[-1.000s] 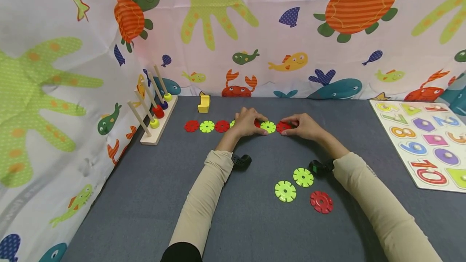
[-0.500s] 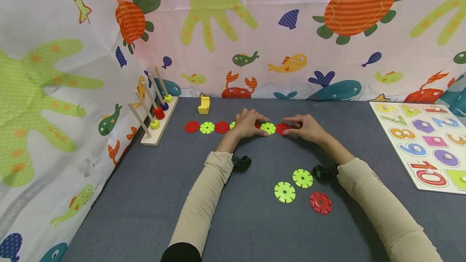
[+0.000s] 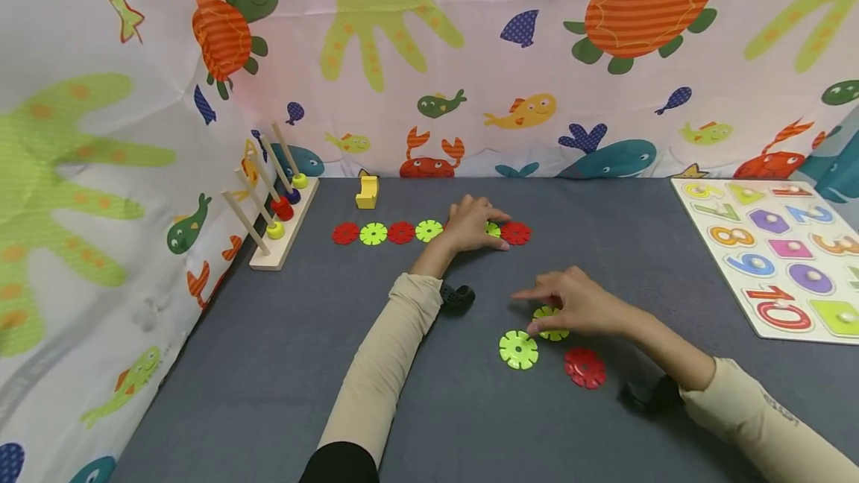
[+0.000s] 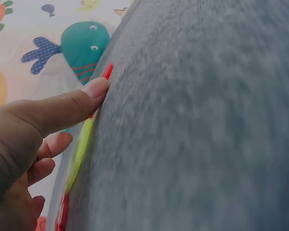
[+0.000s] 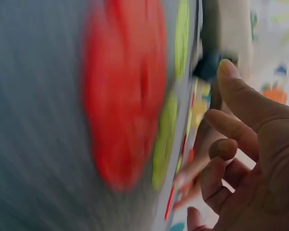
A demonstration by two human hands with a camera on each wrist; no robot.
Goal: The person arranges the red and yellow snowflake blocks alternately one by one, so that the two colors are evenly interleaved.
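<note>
In the head view, red and yellow-green slotted plastic discs lie in an alternating row. My left hand [image 3: 467, 226] is at its right end, thumb and index finger at opposite edges of the last red disc [image 3: 517, 233]. The left wrist view has that thumb touching a red disc's edge. My right hand [image 3: 587, 304] hovers, fingers spread and holding nothing, over a loose yellow-green disc [image 3: 542, 314] that it partly hides. Close by lie another yellow-green disc [image 3: 519, 349] and a red disc [image 3: 585, 368], which is blurred in the right wrist view.
A wooden peg stand [image 3: 285, 233] with coloured beads stands at the left, beside the patterned cloth. Near the back wall sits a small yellow block [image 3: 367, 192]. A number and shape puzzle board [image 3: 772, 252] lies at the right. Grey cloth [image 3: 268, 386] covers the table.
My right hand has left the row's last red disc and moved toward me over the loose discs. My left hand has shifted right along the row to that red disc.
</note>
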